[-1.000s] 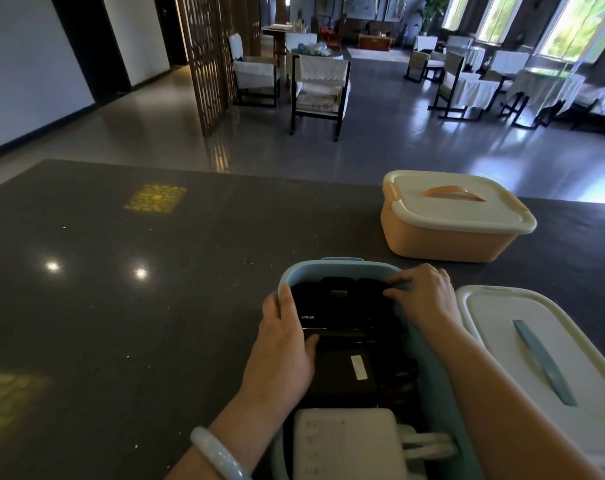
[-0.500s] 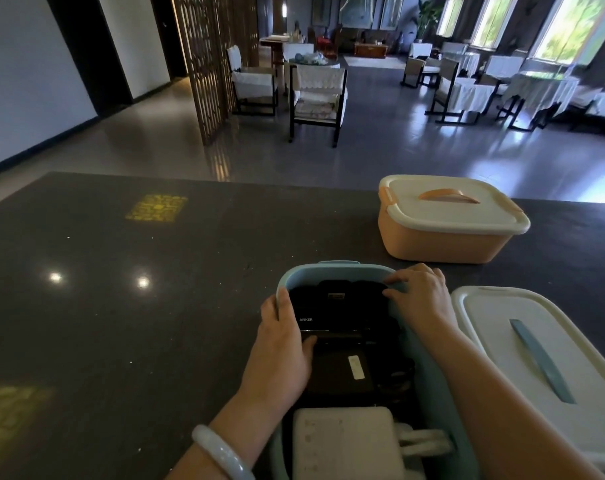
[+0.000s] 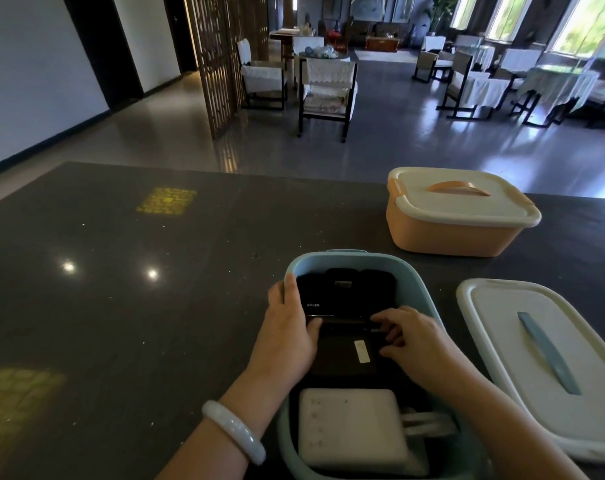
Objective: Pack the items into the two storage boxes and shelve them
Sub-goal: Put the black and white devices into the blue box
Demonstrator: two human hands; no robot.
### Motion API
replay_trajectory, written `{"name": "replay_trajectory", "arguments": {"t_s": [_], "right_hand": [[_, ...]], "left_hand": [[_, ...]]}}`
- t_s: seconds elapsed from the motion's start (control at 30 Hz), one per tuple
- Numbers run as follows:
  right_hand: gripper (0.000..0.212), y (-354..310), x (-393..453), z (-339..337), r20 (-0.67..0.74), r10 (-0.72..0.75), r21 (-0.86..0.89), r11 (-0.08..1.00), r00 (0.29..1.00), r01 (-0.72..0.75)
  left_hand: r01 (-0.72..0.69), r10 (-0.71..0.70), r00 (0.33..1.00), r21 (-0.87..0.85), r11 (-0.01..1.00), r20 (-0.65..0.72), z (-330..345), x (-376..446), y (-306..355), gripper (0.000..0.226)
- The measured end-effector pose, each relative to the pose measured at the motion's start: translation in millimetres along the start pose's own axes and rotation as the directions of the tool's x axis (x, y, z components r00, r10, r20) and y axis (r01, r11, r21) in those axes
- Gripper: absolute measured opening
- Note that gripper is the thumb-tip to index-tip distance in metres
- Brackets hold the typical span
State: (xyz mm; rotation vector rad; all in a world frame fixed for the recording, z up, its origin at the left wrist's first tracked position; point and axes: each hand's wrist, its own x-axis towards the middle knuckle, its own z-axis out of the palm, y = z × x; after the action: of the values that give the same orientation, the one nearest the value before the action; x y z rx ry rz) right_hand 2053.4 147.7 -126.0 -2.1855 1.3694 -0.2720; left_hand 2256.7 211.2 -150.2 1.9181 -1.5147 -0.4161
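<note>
I steady the blue box (image 3: pixel 419 296) with my left hand (image 3: pixel 287 336) gripping its rim while my right hand (image 3: pixel 410 342), fingers curled, nudges the black devices (image 3: pixel 342 299) inside flat.

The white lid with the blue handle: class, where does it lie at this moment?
In the head view, the white lid with the blue handle lies flat on the dark table, right of the open blue storage box and nearer than the closed orange storage box.

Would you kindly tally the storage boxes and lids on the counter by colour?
Orange plastic storage box, lidded: 1
Blue plastic storage box, open: 1
White lid with orange handle: 1
White lid with blue handle, lying beside the blue box: 1
Total: 4
</note>
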Motion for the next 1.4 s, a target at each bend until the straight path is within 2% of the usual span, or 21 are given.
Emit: {"name": "replay_trajectory", "arguments": {"t_s": [0.17, 0.53, 0.63, 0.73, 0.83, 1.03, 1.17, 1.4], "right_hand": [[0.053, 1.8, -8.3, 0.7, 0.041, 0.058, 0.128, 0.990, 0.997, -0.063], [0.044, 5.6, -7.2, 0.8, -0.013, -0.001, 0.162, 0.987, 1.000, 0.003], [0.043, 10.0, -6.8, -4.9, -0.061, -0.008, 0.190, 0.982, 0.998, 0.020], [0.042, 19.6, -5.3, -19.7, -0.153, -0.044, 0.182, 0.981, 0.987, 0.072], [0.038, 36.8, -6.4, -42.5, -0.215, -0.069, 0.158, 0.982, 0.974, 0.104], [0.037, 101.8, -25.3, -98.8, -0.229, -0.007, 0.025, 1.000, 0.973, 0.013], [0.035, 163.7, -48.4, -135.7, -0.240, 0.070, -0.116, 0.988, 0.968, -0.100], [0.037, 270.8, -81.7, -170.0, -0.257, 0.133, -0.206, 0.960, 0.957, -0.188]], "left_hand": [[0.022, -0.022, 1.000, 0.012, 1.000, -0.001, 0.3, -0.4, 3.1, 0.084], [0.045, -0.049, 0.998, 0.097, 0.994, 0.043, -3.2, 0.8, 11.1, 0.083], [0.031, -0.041, 0.999, 0.250, 0.968, 0.032, -4.5, 0.3, 16.5, 0.077], [-0.029, 0.021, 0.999, 0.453, 0.891, 0.024, -1.4, 0.2, 27.5, 0.064], [-0.080, 0.072, 0.997, 0.504, 0.860, 0.035, 6.5, 3.8, 50.0, 0.053], [-0.265, 0.227, 0.964, 0.530, 0.805, 0.136, 53.0, 16.6, 134.2, 0.042], [-0.403, 0.324, 0.915, 0.587, 0.702, 0.242, 102.1, 20.3, 194.0, 0.042], [-0.492, 0.298, 0.867, 0.596, 0.635, 0.399, 189.0, 23.2, 252.0, 0.031]]}}
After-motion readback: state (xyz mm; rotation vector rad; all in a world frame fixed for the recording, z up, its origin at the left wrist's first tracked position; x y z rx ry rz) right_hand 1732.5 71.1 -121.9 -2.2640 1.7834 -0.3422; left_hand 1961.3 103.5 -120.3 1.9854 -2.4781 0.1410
